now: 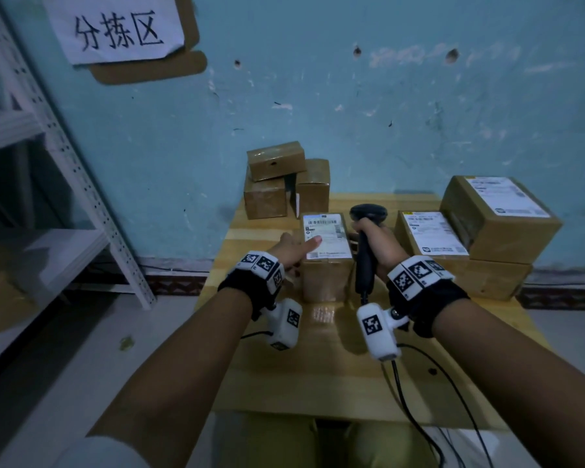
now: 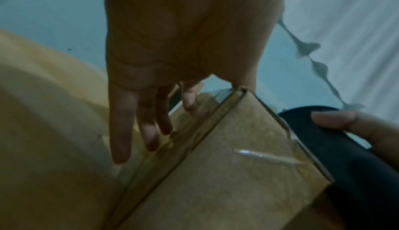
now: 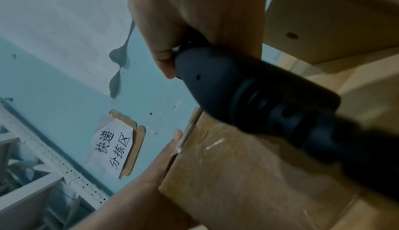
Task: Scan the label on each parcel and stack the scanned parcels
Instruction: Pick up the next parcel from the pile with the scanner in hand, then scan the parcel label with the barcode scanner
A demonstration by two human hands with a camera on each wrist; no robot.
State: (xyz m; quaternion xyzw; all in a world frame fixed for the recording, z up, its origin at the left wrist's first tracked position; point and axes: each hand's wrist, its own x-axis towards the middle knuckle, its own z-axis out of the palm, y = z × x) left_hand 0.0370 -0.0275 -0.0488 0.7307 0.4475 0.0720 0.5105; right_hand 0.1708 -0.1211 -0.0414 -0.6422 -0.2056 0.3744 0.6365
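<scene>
From the head view I have the parcel (image 1: 326, 256) standing on the bench (image 1: 318, 366) right in front of me, its white label (image 1: 325, 235) facing up. My left hand (image 1: 293, 248) lies against the parcel's left side with the thumb flat across the label, fingers fairly straight, steadying it and not gripping it. My right hand (image 1: 375, 244) is wrapped round the handle of the black scanner (image 1: 367, 231), which stands just to the right of the parcel with its head up. Two larger labelled boxes (image 1: 487, 231) are stacked at the right of the bench, and three small boxes (image 1: 284, 180) sit at the far edge by the wall.

In the left wrist view, my fingers (image 2: 121, 122) hang straight down the parcel's (image 2: 237, 174) taped side, touching it lightly. The scanner (image 2: 323, 139) shows dark beyond the far edge.

In the right wrist view, my fingers (image 3: 164, 59) curl tightly round the scanner (image 3: 248, 88), above the parcel (image 3: 237, 174).

I judge the parcel to be stiff cardboard, light for its size, and slick where the tape runs. To lift it I would take it by the two opposite side faces, keeping clear of the label.
</scene>
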